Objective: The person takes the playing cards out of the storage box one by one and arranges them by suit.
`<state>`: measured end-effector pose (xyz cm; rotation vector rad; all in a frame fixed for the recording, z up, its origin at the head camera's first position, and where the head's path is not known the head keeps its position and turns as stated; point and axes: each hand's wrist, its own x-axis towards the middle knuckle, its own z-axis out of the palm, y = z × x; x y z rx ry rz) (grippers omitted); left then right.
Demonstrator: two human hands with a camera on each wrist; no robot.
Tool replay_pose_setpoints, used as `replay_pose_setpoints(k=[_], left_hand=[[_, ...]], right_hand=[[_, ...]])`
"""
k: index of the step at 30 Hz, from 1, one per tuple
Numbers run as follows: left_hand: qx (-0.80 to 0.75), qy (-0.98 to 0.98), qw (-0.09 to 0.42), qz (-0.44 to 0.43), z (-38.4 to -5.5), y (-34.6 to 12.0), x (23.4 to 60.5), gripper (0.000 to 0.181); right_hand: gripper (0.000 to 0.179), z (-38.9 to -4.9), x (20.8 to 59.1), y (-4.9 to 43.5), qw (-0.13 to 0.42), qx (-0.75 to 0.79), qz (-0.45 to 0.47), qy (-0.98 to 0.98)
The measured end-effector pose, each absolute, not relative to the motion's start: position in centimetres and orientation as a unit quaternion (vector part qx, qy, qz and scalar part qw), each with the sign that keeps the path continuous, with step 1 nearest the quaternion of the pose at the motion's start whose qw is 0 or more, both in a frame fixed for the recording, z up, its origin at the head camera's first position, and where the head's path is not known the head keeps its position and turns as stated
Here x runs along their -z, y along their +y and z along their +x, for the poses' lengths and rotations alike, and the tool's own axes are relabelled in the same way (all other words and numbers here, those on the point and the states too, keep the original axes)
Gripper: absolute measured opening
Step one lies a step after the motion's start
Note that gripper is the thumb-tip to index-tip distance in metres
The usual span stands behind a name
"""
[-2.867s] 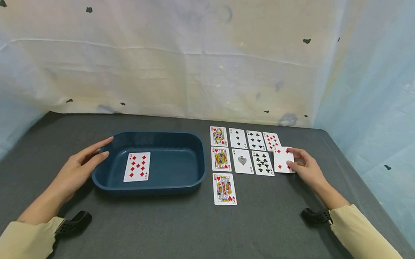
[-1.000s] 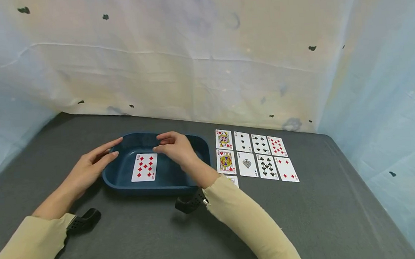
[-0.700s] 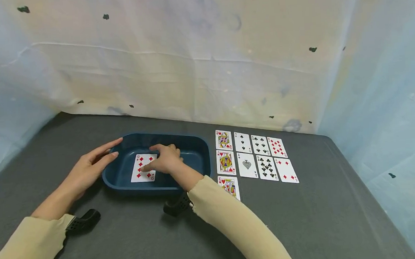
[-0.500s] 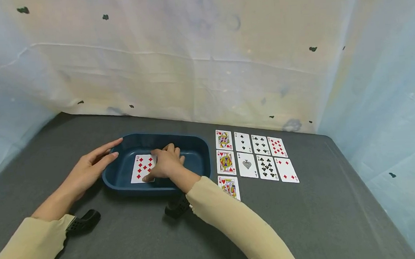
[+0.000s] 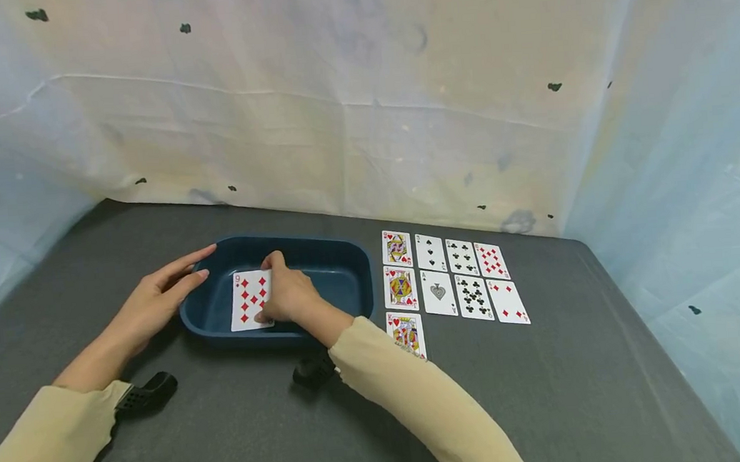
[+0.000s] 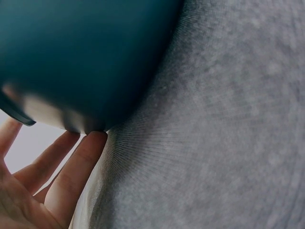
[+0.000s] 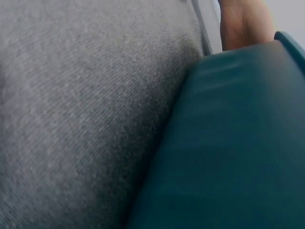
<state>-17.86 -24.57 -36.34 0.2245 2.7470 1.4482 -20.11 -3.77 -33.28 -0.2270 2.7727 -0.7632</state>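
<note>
In the head view a nine of diamonds playing card (image 5: 249,301) lies face up inside a dark blue tray (image 5: 352,311). My right hand (image 5: 290,294) reaches into the tray and pinches the card along its right edge, thumb at the near corner and index finger at the far one. My left hand (image 5: 155,296) holds the tray's left end, thumb over the rim. The left wrist view shows fingertips (image 6: 97,138) against the outer wall of the tray (image 6: 86,57). In the right wrist view the tray's wall hides my right hand; the left hand (image 7: 245,24) shows beyond it.
Several face-up cards lie in rows right of the tray, among them a queen (image 5: 397,248), an ace of spades (image 5: 438,292) and a four of diamonds (image 5: 508,301). My right sleeve (image 5: 420,392) partly covers a king (image 5: 406,332). Cloth hangs behind the grey table (image 5: 581,388).
My right hand laid down the four of diamonds, crossed left into the tray and took the nine of diamonds by its right edge, shifting it slightly. The left hand stays on the tray.
</note>
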Motion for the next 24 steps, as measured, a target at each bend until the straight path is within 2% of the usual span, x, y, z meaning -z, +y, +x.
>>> replay_pose_setpoints(k=[13, 24], left_hand=[[-0.459, 0.886, 0.022, 0.068, -18.1, -24.6, 36.5, 0.054], [-0.479, 0.874, 0.029, 0.076, -18.0, -24.7, 36.5, 0.053]], right_hand=[[0.062, -19.3, 32.2, -1.5, 0.074, 0.488, -0.118, 0.862], [0.064, -18.7, 30.4, 4.6, 0.041, 0.621, -0.155, 0.767]])
